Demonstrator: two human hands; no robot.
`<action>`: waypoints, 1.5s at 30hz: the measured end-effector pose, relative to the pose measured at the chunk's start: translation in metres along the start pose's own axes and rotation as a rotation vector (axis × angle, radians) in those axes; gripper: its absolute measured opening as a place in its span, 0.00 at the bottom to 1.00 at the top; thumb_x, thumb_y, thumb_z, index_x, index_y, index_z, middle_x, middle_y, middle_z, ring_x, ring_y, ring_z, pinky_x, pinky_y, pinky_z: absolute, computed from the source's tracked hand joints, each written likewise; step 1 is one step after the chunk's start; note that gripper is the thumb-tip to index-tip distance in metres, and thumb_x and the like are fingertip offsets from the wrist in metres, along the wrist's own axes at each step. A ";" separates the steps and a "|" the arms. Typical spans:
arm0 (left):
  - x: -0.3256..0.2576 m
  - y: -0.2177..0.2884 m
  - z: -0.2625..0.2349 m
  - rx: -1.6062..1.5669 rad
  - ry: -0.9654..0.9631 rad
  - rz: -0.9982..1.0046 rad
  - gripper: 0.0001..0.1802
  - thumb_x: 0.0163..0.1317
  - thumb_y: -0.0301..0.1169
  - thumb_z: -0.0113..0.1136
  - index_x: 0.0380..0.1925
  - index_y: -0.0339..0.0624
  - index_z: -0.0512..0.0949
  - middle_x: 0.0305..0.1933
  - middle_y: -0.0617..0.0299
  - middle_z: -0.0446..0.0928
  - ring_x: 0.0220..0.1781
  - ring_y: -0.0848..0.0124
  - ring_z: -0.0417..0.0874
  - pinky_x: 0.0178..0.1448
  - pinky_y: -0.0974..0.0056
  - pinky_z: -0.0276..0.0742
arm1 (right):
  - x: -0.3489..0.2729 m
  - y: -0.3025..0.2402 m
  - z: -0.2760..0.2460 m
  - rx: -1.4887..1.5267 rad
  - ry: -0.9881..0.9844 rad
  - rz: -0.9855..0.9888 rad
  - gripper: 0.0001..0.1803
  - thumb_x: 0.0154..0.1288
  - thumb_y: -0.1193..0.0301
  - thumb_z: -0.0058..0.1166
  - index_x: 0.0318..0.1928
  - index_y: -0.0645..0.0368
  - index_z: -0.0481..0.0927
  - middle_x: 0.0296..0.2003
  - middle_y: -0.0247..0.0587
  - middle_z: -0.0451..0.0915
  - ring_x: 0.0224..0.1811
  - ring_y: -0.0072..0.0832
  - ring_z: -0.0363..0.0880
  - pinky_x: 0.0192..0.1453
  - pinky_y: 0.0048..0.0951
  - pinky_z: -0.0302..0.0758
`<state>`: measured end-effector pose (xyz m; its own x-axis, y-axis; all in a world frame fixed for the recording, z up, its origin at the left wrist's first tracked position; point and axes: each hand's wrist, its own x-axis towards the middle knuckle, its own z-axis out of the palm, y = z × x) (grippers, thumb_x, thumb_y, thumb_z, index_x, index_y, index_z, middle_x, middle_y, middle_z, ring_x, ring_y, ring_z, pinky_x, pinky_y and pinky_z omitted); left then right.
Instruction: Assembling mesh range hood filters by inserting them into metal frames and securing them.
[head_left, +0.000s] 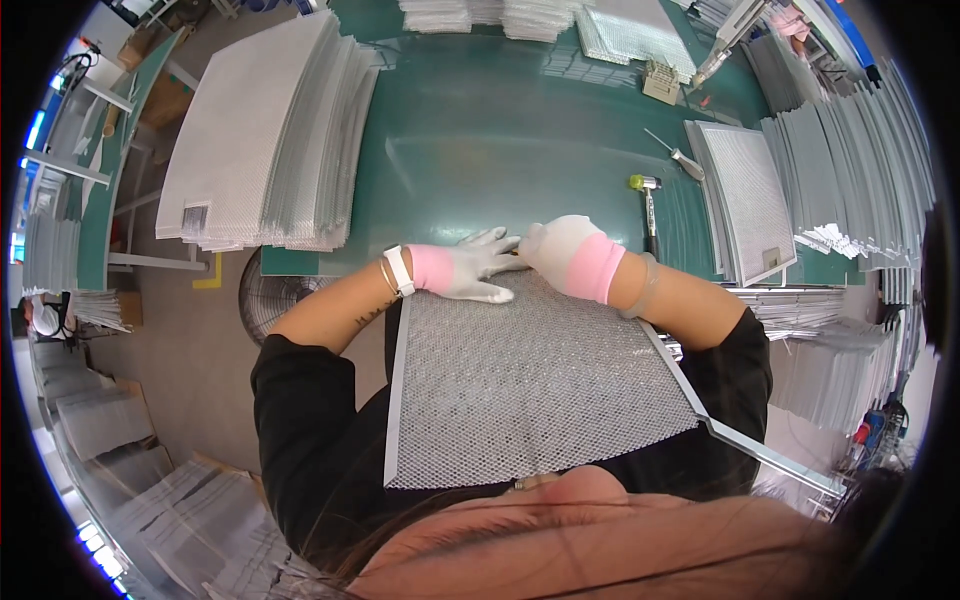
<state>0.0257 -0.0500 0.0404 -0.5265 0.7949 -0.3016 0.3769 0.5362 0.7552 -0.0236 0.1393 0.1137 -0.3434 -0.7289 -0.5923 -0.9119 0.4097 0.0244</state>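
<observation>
A grey metal mesh panel (pixel 530 370) slopes from the green table's near edge toward my lap. A metal strip (pixel 395 410) runs along its left side. Another metal strip (pixel 760 453) follows the right side and juts out past the near right corner. My left hand (pixel 478 265), in a white glove with a pink cuff, rests flat on the panel's far end, fingers spread. Right beside it my right hand (pixel 562 250), gloved the same way, is closed at the panel's far edge; what its fingers pinch is hidden.
On the green table (pixel 480 130), a mallet (pixel 648 205) with a yellow-green head and a screwdriver (pixel 680 158) lie to the right. A tall stack of mesh sheets (pixel 250 130) stands left, and framed panels (pixel 745 190) right. A fan (pixel 258 295) sits below the left edge.
</observation>
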 end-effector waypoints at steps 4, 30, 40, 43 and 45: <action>0.001 -0.007 0.004 0.001 0.010 0.010 0.42 0.66 0.58 0.49 0.74 0.50 0.52 0.79 0.43 0.38 0.78 0.36 0.32 0.78 0.40 0.33 | 0.009 -0.004 0.012 -0.002 -0.026 0.035 0.12 0.59 0.73 0.55 0.44 0.60 0.81 0.40 0.49 0.80 0.41 0.43 0.85 0.38 0.38 0.81; 0.006 -0.004 0.015 0.197 -0.083 0.049 0.38 0.69 0.63 0.36 0.73 0.61 0.55 0.78 0.47 0.44 0.78 0.35 0.31 0.77 0.37 0.26 | 0.003 0.033 0.081 0.451 0.870 -0.436 0.07 0.55 0.66 0.58 0.28 0.54 0.77 0.22 0.37 0.71 0.22 0.39 0.75 0.26 0.39 0.72; 0.006 0.002 0.009 0.167 -0.097 0.045 0.37 0.69 0.58 0.43 0.73 0.56 0.56 0.78 0.48 0.43 0.77 0.33 0.30 0.76 0.34 0.24 | 0.000 0.034 0.080 0.222 0.776 -0.423 0.07 0.54 0.65 0.60 0.26 0.53 0.78 0.22 0.41 0.74 0.23 0.41 0.75 0.27 0.40 0.70; 0.005 0.005 0.008 0.171 -0.109 0.043 0.37 0.68 0.59 0.42 0.73 0.55 0.57 0.78 0.49 0.43 0.77 0.34 0.30 0.75 0.34 0.24 | 0.001 0.028 0.078 0.243 0.731 -0.353 0.08 0.56 0.63 0.58 0.26 0.52 0.78 0.21 0.40 0.73 0.23 0.41 0.75 0.26 0.40 0.70; 0.005 0.004 0.009 0.154 -0.121 0.048 0.38 0.68 0.60 0.42 0.73 0.55 0.57 0.78 0.49 0.43 0.77 0.34 0.30 0.75 0.34 0.24 | 0.000 0.025 0.072 0.543 0.846 -0.379 0.08 0.57 0.64 0.58 0.26 0.53 0.77 0.23 0.39 0.74 0.23 0.42 0.75 0.28 0.40 0.72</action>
<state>0.0311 -0.0414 0.0371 -0.4132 0.8440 -0.3420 0.5167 0.5265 0.6751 -0.0300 0.1889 0.0562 -0.2930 -0.9176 0.2686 -0.8414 0.1140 -0.5283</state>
